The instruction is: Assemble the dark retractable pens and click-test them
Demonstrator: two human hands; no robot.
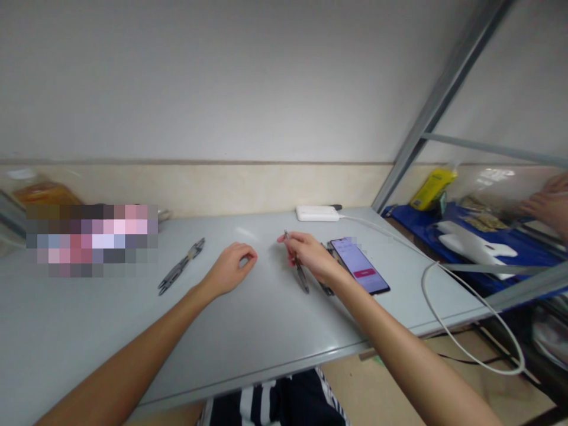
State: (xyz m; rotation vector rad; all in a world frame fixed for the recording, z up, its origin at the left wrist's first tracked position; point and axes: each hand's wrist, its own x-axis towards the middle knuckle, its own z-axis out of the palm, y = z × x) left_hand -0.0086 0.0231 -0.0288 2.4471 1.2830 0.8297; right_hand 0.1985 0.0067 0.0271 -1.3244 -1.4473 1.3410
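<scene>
My right hand [310, 255] is closed around a slim dark tool [300, 273] that looks like pliers or a compass, its tip pointing up near my fingers. Just right of that hand lies a phone [360, 266] with a lit screen and a red button on it. My left hand [231, 269] rests on the grey table [133, 331] with its fingers curled loosely and nothing visible in them. A second dark tool [181, 266] of the same kind lies flat on the table, left of my left hand.
A white power bank [318, 213] sits at the table's back edge, its white cable [448, 331] looping off the right side. Behind a metal frame [426, 118] at right is a blue surface [465, 236] with a yellow pack [432, 188] and another person's hand [548, 204].
</scene>
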